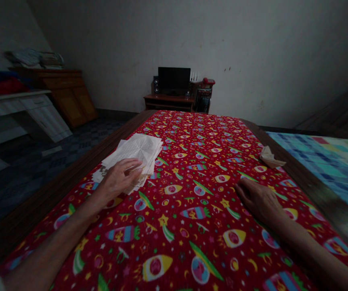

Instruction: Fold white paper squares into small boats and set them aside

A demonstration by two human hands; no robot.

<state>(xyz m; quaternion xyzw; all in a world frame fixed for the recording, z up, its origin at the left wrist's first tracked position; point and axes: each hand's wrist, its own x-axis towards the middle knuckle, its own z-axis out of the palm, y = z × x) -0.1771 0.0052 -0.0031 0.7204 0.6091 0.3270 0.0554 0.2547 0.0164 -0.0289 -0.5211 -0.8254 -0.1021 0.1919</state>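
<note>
A stack of printed paper sheets (pixel 136 150) lies loosely piled on the left side of a red patterned cloth (pixel 189 194). My left hand (pixel 121 176) reaches over the near edge of this stack, its fingers stretched across the top sheet and its thumb apart from them. The top sheet shows crease lines. On the right, my right hand (pixel 258 198) rests on the cloth with its fingers curled under, and nothing shows in it. Beyond that hand, near the cloth's right edge, sits a folded paper shape (pixel 271 157), somewhat like a boat.
Dark wooden table edges (pixel 116 139) border the cloth. A bed with a blue checked cover (pixel 319 165) adjoins on the right. Against the far wall stand a monitor (pixel 174 81), speakers and a low desk (pixel 169 101). A wooden cabinet (pixel 71 95) and a white desk (pixel 37 103) stand left.
</note>
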